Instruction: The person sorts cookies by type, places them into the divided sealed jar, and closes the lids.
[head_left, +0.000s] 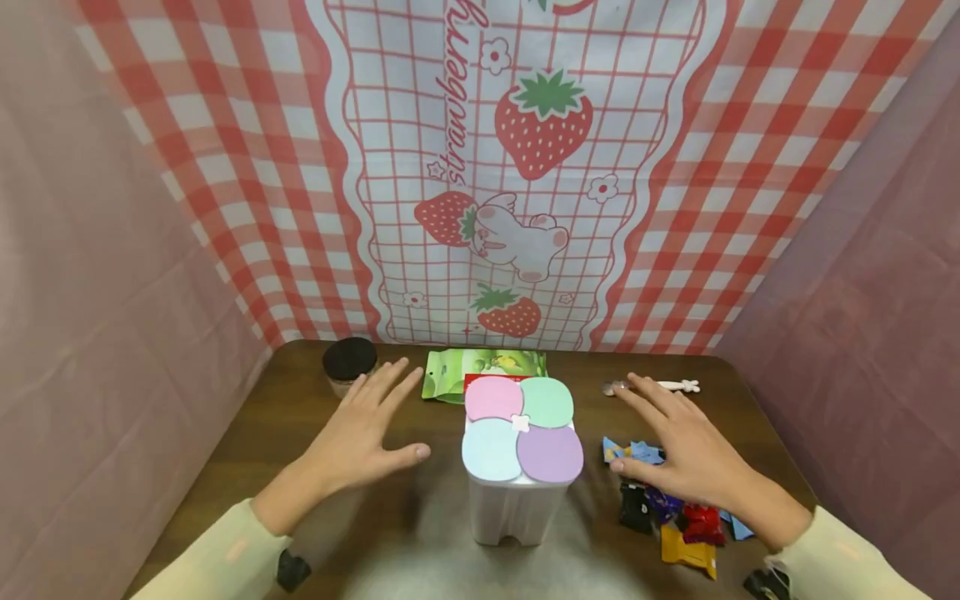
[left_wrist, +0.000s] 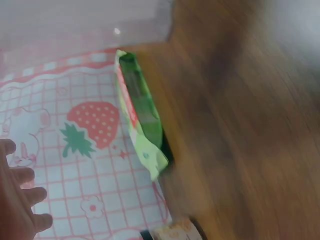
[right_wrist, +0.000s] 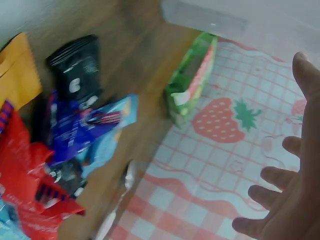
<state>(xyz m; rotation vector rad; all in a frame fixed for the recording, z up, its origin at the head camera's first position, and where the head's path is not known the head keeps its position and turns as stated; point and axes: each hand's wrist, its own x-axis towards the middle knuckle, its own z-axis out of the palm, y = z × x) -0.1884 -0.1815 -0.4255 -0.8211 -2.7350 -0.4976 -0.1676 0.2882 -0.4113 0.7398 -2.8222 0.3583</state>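
Observation:
A white container [head_left: 510, 512] stands upright in the middle of the table; its lid has four petal-shaped flaps, the purple flap [head_left: 551, 455] among them, all lying down. My left hand [head_left: 363, 433] hovers to its left with fingers spread and nothing held. To the right, my right hand [head_left: 686, 442] is likewise spread and holds nothing, above several wrapped candies [head_left: 703, 523]. Neither hand touches the container. In the left wrist view only the fingertips of the left hand [left_wrist: 22, 195] show at the edge. The right hand [right_wrist: 292, 180] appears at the right of its wrist view.
Behind the container lies a green packet [head_left: 450, 375]. A jar with a black lid [head_left: 350, 358] stands at the back left. At the back right is a spoon with a white handle [head_left: 681, 386]. Checked strawberry cloth [head_left: 517, 250] hangs behind the table; pink cloth flanks both sides.

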